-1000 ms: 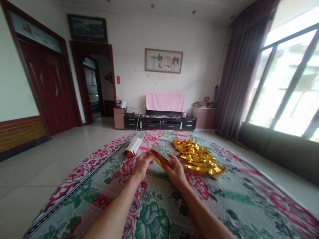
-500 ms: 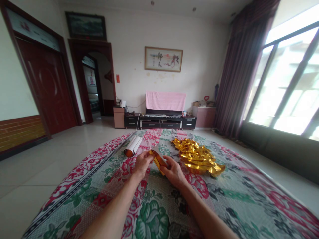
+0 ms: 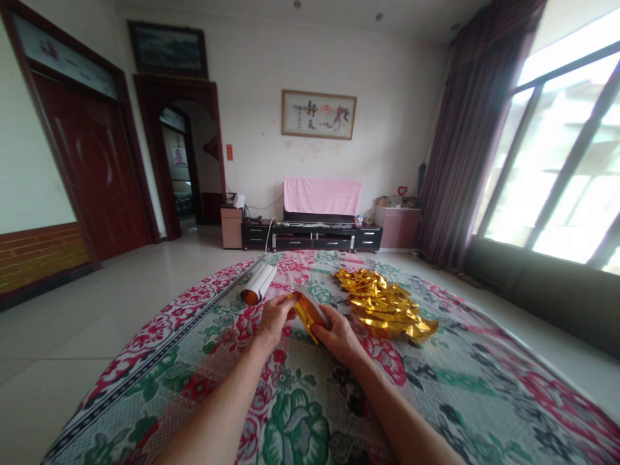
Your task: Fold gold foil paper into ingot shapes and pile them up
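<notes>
Between my two hands is a sheet of gold foil paper (image 3: 307, 312), gold on one face and pale on the other, bent into a curve. My left hand (image 3: 275, 318) pinches its left end between thumb and fingers. At the right end, my right hand (image 3: 337, 332) grips it with the thumb on the near side. Right of my hands lies a pile of folded gold foil pieces (image 3: 385, 303), pointed at their ends. To the left rests a roll of paper (image 3: 259, 284), white outside and gold-brown inside.
Everything lies on a flowered cloth (image 3: 295, 420) with a rounded far edge. Beyond it stands a low black TV cabinet (image 3: 334, 244) under a pink cloth (image 3: 322, 196). A curtain (image 3: 450, 142) hangs by the window at right.
The foil paper has tilted and curved slightly more between my hands, and my left fingers have shifted a little on its end. The pile and the roll stay put.
</notes>
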A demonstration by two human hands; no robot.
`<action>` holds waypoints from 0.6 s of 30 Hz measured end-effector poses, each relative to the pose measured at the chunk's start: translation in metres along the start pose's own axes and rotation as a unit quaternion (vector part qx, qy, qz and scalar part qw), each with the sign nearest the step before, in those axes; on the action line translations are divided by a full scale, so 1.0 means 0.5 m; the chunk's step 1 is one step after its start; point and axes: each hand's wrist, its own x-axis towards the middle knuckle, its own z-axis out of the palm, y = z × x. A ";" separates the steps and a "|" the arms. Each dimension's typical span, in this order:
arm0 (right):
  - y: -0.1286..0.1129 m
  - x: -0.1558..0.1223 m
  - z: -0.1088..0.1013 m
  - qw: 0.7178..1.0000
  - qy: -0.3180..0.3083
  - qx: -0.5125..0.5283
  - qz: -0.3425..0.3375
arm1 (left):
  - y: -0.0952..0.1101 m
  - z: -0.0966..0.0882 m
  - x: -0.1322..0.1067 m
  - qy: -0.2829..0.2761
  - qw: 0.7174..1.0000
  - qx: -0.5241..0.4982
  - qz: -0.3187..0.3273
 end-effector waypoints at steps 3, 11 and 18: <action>-0.003 -0.001 -0.002 1.000 -0.022 -0.002 -0.008 | 0.002 0.000 -0.001 0.001 1.000 0.011 0.006; -0.002 -0.004 -0.003 0.999 -0.032 -0.009 -0.018 | 0.010 0.002 -0.006 0.000 1.000 0.018 0.017; 0.002 -0.001 -0.001 0.999 -0.028 0.007 -0.027 | 0.009 0.002 -0.004 0.002 1.000 0.013 0.003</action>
